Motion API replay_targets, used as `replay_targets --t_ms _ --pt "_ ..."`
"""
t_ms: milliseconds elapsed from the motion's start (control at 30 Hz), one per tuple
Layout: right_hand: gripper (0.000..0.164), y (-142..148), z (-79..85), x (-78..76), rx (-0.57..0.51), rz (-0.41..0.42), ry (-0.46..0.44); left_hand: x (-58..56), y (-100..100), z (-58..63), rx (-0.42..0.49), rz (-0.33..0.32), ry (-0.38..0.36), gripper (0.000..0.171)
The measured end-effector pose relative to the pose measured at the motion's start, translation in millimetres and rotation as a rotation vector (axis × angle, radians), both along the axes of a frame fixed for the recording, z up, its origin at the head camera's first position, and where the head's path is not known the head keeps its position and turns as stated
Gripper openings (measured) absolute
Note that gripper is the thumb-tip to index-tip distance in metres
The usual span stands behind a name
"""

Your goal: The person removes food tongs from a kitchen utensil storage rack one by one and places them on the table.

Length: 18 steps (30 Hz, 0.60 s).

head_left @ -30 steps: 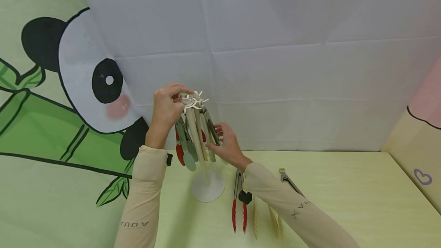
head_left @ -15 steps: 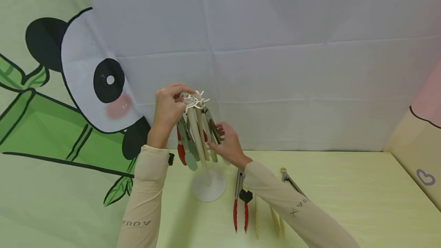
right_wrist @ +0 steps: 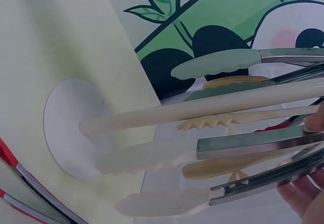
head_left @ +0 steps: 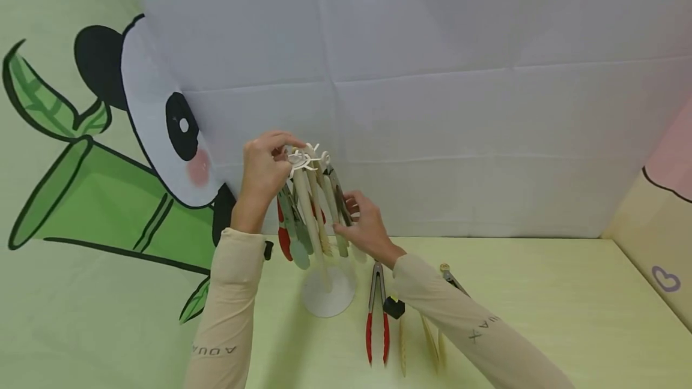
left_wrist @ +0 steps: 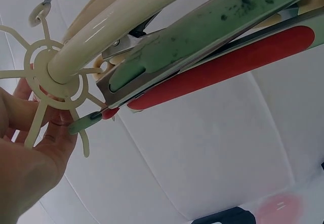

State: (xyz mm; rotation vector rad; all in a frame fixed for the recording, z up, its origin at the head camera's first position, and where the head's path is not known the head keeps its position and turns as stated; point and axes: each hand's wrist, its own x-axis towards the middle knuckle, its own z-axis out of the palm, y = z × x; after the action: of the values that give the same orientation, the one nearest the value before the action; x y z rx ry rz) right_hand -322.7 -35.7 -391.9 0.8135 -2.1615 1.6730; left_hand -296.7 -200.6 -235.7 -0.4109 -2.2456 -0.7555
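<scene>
A cream stand (head_left: 328,302) with a round base and a spoked hook ring (left_wrist: 35,69) carries several hanging kitchen tongs, some with green tips (right_wrist: 217,64), others with red parts (left_wrist: 223,69). My left hand (head_left: 262,164) holds the ring at the top, its fingers behind the spokes. On the right side, my right hand (head_left: 369,224) grips a pair of steel and green tongs (right_wrist: 248,145) with pale tips, thumb on one arm and fingers on the other. Their top end is close to a hook; whether it still hangs there I cannot tell.
Red-handled tongs (head_left: 376,311) lie on the pale table (head_left: 540,293) right of the base. Beside them are a black block-like thing (head_left: 393,307), beige tongs (head_left: 429,341) and another metal pair (head_left: 453,278) partly under my right sleeve. A white cloth backdrop (head_left: 432,107) stands behind.
My right hand has moved slightly right with the tongs, which now stand farther from the pole. The left hand stays on the ring. The panda backdrop at left looks narrower and shifted right.
</scene>
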Motion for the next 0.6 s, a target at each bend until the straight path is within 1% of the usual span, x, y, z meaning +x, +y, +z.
replay_targets --t_ms 133,367,467,600 --pt "0.047 7 4.8 -5.9 0.002 0.030 0.005 -3.4 3 0.6 0.004 0.013 0.009 0.053" --pt "0.046 21 14.7 -12.7 0.039 0.031 0.018 -10.9 8 1.3 0.004 0.051 0.000 0.053" --pt "0.047 27 16.5 -16.0 0.056 0.034 0.019 -14.4 10 1.3 0.001 0.059 0.004 0.053" --pt "0.047 36 16.9 -21.8 0.047 0.055 0.012 -19.1 12 0.9 0.001 0.072 0.012 0.053"
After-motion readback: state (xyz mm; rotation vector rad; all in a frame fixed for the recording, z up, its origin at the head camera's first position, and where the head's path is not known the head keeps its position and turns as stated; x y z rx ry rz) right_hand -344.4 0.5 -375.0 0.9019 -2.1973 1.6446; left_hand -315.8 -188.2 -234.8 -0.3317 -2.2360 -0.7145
